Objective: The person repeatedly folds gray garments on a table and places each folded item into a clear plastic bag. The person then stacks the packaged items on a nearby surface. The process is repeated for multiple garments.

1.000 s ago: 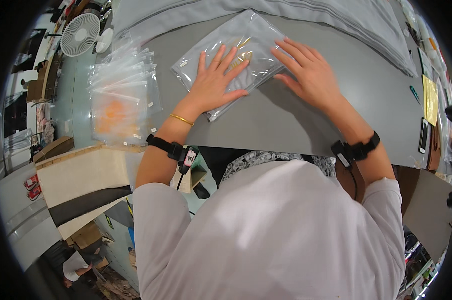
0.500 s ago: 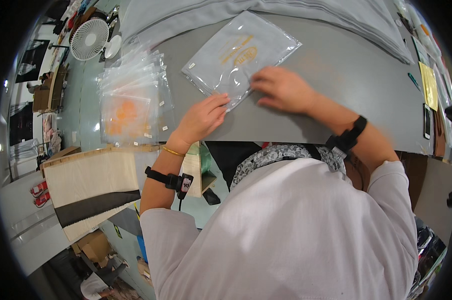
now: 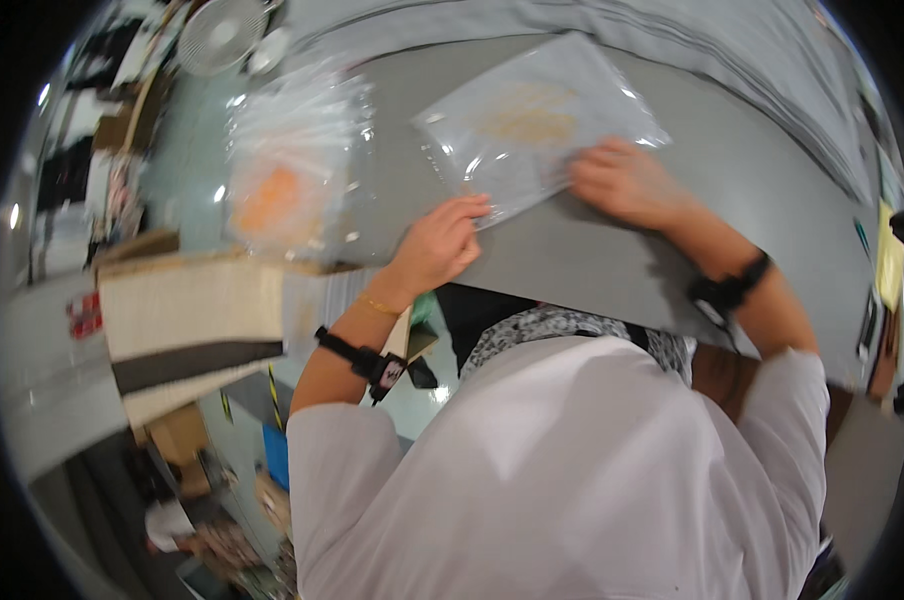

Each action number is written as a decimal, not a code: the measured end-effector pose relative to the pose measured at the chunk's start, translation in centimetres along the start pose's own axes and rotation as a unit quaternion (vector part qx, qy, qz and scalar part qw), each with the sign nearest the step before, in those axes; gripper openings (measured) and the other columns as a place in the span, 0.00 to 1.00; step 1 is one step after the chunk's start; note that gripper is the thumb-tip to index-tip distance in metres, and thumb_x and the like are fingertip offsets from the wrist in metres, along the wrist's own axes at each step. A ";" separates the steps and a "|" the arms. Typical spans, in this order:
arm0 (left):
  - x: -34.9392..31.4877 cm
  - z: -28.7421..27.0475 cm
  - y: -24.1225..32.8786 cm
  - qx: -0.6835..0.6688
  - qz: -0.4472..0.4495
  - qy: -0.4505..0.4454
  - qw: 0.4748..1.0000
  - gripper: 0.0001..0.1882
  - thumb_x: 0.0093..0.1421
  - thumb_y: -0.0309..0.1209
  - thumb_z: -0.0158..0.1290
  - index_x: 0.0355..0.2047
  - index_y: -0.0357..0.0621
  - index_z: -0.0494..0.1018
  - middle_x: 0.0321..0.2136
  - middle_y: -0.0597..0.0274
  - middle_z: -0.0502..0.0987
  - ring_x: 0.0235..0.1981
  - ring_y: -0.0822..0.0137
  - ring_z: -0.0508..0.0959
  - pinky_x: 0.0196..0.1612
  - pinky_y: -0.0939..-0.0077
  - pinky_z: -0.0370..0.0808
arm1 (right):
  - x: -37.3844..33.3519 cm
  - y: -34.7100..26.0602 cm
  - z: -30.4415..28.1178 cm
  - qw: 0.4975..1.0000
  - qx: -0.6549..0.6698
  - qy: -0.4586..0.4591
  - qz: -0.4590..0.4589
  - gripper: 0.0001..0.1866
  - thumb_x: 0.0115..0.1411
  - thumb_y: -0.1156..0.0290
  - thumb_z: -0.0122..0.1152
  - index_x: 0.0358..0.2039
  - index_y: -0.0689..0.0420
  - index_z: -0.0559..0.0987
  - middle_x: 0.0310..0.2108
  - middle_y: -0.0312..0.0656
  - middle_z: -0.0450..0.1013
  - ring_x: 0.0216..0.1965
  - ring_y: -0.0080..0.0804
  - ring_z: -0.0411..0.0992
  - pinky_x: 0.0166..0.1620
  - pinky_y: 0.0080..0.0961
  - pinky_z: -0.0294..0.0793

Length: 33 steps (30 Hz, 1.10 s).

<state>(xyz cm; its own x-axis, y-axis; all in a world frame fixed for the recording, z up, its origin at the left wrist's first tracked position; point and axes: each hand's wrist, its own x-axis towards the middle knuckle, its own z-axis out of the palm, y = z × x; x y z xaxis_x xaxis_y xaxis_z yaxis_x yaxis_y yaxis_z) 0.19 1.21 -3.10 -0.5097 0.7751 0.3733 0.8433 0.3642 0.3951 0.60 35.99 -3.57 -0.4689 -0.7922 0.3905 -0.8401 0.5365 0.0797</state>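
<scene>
A clear plastic bag (image 3: 532, 165) with yellow print and grey folded fabric inside lies tilted on the grey table. At its near left corner, my left hand (image 3: 442, 240) is closed, pinching the edge between thumb and fingers. My right hand (image 3: 627, 185) has its fingers curled together on the near right edge of the same bag, and they look slightly blurred. To the left sits a stack of clear plastic bags (image 3: 302, 130) with orange print showing through.
Grey fabric (image 3: 732, 60) is layered along the far side of the table (image 3: 612, 270). A white fan (image 3: 222, 37) stands at the far left. Beside the right table edge are a yellow sheet (image 3: 888, 260), a green pen (image 3: 861, 237) and a dark phone (image 3: 866, 330).
The whole view has shifted and turned, so the table and bags appear displaced. My right hand has slid along the bag's near edge, away from my left hand, which still pinches the corner.
</scene>
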 end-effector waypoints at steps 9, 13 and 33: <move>1.6 -1.5 3.8 0.059 -0.039 0.072 0.995 0.11 0.54 0.23 0.57 0.40 0.36 0.75 0.48 0.55 0.78 0.55 0.52 0.77 0.54 0.62 0.78 | -2.0 2.8 -6.8 0.998 -0.039 0.035 0.037 0.12 0.52 0.76 0.62 0.38 0.60 0.79 0.35 0.41 0.74 0.35 0.39 0.73 0.36 0.38 0.71; 3.9 -3.3 6.7 -0.049 -0.097 0.109 0.988 0.16 0.57 0.19 0.55 0.47 0.34 0.78 0.49 0.53 0.79 0.54 0.50 0.78 0.55 0.62 0.77 | 6.6 -3.2 -11.2 0.984 0.022 0.127 -0.124 0.17 0.51 0.75 0.69 0.42 0.62 0.80 0.30 0.41 0.71 0.30 0.38 0.71 0.31 0.34 0.69; -38.9 -0.1 -7.8 -0.433 -0.223 0.866 0.113 0.18 0.72 0.37 0.53 0.53 0.34 0.71 0.52 0.49 0.77 0.51 0.54 0.78 0.58 0.55 0.77 | -4.3 -3.2 -4.5 0.812 0.279 -0.065 0.508 0.08 0.70 0.71 0.59 0.41 0.63 0.80 0.30 0.37 0.76 0.32 0.21 0.72 0.36 0.22 0.71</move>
<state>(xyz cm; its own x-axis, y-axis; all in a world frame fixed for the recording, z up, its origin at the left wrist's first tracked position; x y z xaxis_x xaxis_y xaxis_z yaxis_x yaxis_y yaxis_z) 13.45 -31.85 -20.60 -0.3690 -0.7577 -0.5382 0.7173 -0.6004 0.3536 6.51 39.04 -1.39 -0.9919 -0.0659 -0.1088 0.0236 0.7453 -0.6663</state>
